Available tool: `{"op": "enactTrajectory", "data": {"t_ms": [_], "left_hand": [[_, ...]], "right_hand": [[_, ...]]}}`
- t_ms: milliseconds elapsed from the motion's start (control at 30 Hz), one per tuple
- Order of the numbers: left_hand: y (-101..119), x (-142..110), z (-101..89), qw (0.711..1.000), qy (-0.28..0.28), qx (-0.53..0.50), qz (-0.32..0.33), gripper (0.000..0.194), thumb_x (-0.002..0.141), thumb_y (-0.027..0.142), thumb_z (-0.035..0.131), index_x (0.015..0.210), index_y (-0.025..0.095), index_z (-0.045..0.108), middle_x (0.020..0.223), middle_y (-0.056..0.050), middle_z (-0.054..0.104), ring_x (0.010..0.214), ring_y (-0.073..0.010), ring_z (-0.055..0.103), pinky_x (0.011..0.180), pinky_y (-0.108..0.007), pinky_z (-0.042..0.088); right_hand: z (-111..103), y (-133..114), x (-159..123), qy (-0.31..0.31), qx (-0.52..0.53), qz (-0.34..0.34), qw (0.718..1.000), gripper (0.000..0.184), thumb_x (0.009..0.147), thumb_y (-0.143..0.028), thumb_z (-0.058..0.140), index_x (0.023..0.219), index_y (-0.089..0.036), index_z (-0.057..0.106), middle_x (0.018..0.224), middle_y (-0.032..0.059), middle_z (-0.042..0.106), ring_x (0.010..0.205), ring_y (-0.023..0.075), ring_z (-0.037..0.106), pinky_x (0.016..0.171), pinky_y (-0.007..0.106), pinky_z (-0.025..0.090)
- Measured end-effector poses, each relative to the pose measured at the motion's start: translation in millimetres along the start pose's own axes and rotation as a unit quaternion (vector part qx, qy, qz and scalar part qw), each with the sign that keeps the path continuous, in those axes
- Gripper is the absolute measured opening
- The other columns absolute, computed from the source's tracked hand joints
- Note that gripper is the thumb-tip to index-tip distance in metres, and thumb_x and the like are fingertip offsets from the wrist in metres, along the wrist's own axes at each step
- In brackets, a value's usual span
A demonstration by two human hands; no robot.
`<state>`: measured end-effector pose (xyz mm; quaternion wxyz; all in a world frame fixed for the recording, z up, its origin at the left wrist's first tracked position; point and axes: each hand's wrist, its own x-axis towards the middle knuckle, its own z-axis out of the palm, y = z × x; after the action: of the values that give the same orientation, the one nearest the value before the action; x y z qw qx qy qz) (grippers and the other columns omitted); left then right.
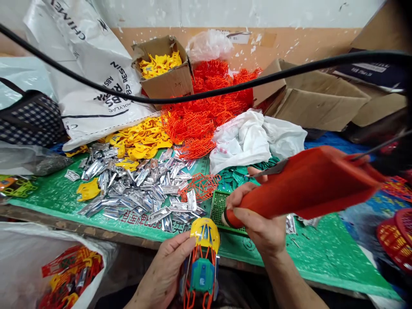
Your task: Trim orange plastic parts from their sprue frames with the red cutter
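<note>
My left hand [172, 262] grips a toy car [203, 268] at the lower middle. The car has a yellow front hood, a green block in its middle and red frame bars, with silver along its sides. In my right hand [257, 227] is a red electric screwdriver [296, 184], its dark nose pointing down and left, above and to the right of the car and apart from it. Its tip is not clearly visible. Behind it is a green perforated basket [219, 206], partly hidden by my right hand and the screwdriver.
Silver plates [138, 193] cover the table's middle, with yellow parts [138, 139] and red frames [196, 116] behind. A yellow-filled carton [175, 81] and open box [322, 103] stand at the back. A black cable [199, 98] crosses the view. A white bag [106, 253] sits lower left.
</note>
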<state>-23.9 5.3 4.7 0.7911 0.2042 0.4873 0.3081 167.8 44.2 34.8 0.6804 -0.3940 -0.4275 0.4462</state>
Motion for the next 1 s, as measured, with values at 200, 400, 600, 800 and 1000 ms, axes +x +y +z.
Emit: {"op": "enactTrajectory", "data": {"t_ms": [200,400,600,800,1000], "left_hand": [[-2.5,4.3,1.7,0.999,0.016,-0.027,0.010,0.031,0.070,0.036,0.085,0.087,0.012,0.076,0.076,-0.008,0.077,0.061,-0.0149,0.067,0.059,-0.023,0.053],[-0.3,4.1,10.4,0.998,0.011,-0.058,0.026,0.032,0.067,0.039,0.086,0.081,0.013,0.075,0.068,-0.004,0.074,0.058,-0.0140,0.065,0.057,-0.022,0.050],[-2.3,4.3,8.2,0.997,-0.011,-0.070,0.039,0.030,0.069,0.039,0.084,0.082,0.013,0.077,0.066,-0.002,0.072,0.057,-0.0117,0.061,0.057,-0.020,0.047],[-2.3,5.9,7.2,0.995,-0.020,-0.081,0.048,0.029,0.068,0.037,0.085,0.082,0.012,0.078,0.065,-0.003,0.073,0.057,-0.0117,0.062,0.060,-0.021,0.049],[-1.3,5.2,8.4,0.995,-0.018,-0.091,0.047,0.028,0.067,0.036,0.087,0.080,0.013,0.078,0.063,-0.002,0.072,0.057,-0.0119,0.063,0.060,-0.021,0.050]], "right_hand": [[5.4,-29.6,4.6,0.010,0.053,-0.039,0.998,0.055,0.070,-0.018,0.076,0.120,-0.034,0.059,0.071,-0.0053,0.064,0.060,0.0157,0.060,0.061,0.034,0.053],[20.9,-41.5,-4.3,-0.040,0.098,-0.037,0.994,0.056,0.075,-0.025,0.079,0.125,-0.037,0.056,0.074,-0.0044,0.065,0.063,0.0155,0.061,0.069,0.037,0.055],[33.0,-32.8,-12.5,-0.076,0.096,-0.024,0.992,0.058,0.077,-0.028,0.078,0.128,-0.038,0.052,0.075,-0.0040,0.064,0.063,0.0158,0.062,0.064,0.035,0.054],[35.1,-28.7,-13.6,-0.094,0.081,-0.018,0.992,0.057,0.077,-0.032,0.078,0.128,-0.039,0.052,0.077,-0.0059,0.065,0.065,0.0145,0.062,0.068,0.034,0.054],[32.2,-27.8,-15.1,-0.114,0.071,-0.015,0.991,0.061,0.079,-0.033,0.077,0.131,-0.039,0.047,0.080,-0.0050,0.064,0.068,0.0151,0.062,0.073,0.036,0.052]]}}
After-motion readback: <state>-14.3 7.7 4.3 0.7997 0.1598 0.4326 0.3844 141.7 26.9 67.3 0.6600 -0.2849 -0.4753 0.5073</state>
